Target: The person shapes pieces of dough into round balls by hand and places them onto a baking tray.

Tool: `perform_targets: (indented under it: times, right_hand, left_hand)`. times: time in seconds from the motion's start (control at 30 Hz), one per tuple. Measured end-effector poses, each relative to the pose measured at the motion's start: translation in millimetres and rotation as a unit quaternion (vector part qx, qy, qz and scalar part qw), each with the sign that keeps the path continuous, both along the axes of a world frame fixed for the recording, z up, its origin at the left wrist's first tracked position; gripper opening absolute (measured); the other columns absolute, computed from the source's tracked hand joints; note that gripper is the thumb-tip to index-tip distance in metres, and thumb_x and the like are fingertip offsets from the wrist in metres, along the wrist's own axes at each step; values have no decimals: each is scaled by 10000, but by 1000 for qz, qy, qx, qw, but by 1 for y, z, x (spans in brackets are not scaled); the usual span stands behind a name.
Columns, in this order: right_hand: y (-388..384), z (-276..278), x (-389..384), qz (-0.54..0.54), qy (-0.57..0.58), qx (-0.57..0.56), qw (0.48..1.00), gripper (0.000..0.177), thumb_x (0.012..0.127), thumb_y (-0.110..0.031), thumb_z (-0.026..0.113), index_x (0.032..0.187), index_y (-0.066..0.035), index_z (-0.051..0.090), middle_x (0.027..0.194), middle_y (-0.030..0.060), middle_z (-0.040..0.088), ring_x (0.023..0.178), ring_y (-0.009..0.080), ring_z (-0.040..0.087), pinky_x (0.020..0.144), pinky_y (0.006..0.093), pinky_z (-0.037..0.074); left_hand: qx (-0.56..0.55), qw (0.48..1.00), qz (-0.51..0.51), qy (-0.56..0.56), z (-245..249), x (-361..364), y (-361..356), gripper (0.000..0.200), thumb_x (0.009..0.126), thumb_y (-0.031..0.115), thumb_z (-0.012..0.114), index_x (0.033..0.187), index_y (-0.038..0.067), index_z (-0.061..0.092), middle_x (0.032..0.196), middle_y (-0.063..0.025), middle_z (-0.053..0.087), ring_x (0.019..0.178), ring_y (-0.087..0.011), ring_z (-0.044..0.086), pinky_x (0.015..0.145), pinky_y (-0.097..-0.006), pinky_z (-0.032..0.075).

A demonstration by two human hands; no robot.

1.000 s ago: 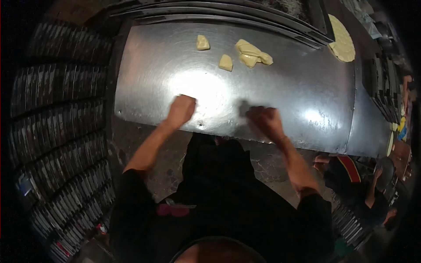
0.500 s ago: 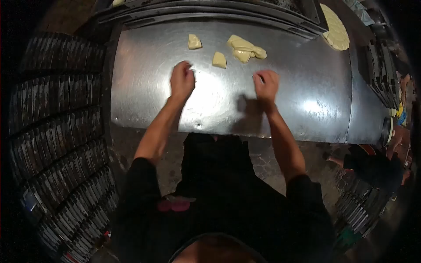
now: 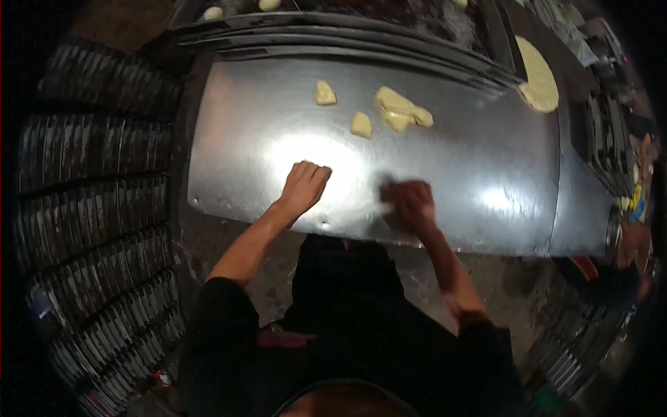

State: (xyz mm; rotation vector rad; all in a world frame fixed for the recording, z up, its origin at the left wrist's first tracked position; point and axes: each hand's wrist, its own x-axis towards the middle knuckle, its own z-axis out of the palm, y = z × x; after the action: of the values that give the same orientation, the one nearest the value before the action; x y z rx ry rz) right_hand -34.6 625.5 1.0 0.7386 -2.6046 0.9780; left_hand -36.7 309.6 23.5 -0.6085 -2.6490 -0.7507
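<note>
My left hand [image 3: 306,186] is low over the steel tabletop [image 3: 479,153], palm down with its fingers curled under. Whatever may lie beneath them is hidden. To its right, my right hand [image 3: 411,203] is also curled, dark and somewhat blurred, its palm out of sight. Beyond both hands lie pale yellow dough pieces: a small wedge [image 3: 325,93], another small chunk [image 3: 361,125] and a larger irregular lump [image 3: 399,109]. Neither hand touches these pieces.
Stacked dark trays [image 3: 347,50] line the table's far side, with small dough balls [image 3: 269,4] on the top one. A flat dough sheet [image 3: 538,76] lies at the far right. Racked trays [image 3: 97,146] fill the left. Another person [image 3: 604,281] is at right.
Both hands have come back toward the table's near edge, and the left has turned palm down. The view has tilted, showing more of the far trays. The dough pieces stay in place.
</note>
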Motion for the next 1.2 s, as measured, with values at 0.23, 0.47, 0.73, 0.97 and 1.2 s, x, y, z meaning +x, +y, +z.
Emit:
perform_targets:
  times: [0.23, 0.47, 0.73, 0.97, 1.2]
  right_hand:
    - [-7, 8, -66, -194, -9, -46, 980, 173, 849, -100, 610, 1006, -43, 653, 1125, 169, 609, 1117, 375, 529, 960, 423, 415]
    - [0, 82, -13, -82, -258, 53, 961, 274, 822, -82, 650, 1092, -33, 636, 1205, 166, 598, 1088, 317, 597, 937, 388, 471]
    - [-97, 190, -282, -97, -159, -145, 972, 327, 842, -191, 686, 1107, -8, 630, 973, 96, 687, 910, 174, 644, 817, 296, 496]
    - [-140, 153, -373, -128, -106, 66, 984, 300, 842, -240, 651, 1053, -27, 660, 979, 217, 670, 947, 410, 627, 831, 458, 487]
    - [-128, 103, -183, -41, 72, 205, 975, 186, 838, -98, 582, 996, -49, 670, 941, 169, 651, 944, 311, 620, 814, 413, 482]
  left_hand:
    - [377, 877, 263, -141, -16, -73, -4, 296, 726, 60, 682, 1012, 0, 636, 853, -132, 649, 824, -313, 622, 811, -399, 487]
    - [139, 964, 88, -211, 49, -2, -19, 714, 798, 80, 702, 1434, 84, 377, 1187, -185, 595, 1137, -336, 556, 918, -389, 502]
    - [182, 983, 35, 11, 175, -251, -24, 655, 842, 133, 671, 1426, 58, 385, 1141, -198, 622, 1011, -312, 636, 849, -387, 504]
    - [-177, 975, 20, -133, 140, -371, -20, 366, 835, 227, 682, 1133, 23, 622, 1077, -210, 638, 1025, -392, 601, 918, -476, 462]
    - [128, 988, -85, 10, 99, -197, -31, 209, 869, 99, 567, 1046, 5, 627, 1002, -163, 649, 925, -350, 615, 837, -419, 485]
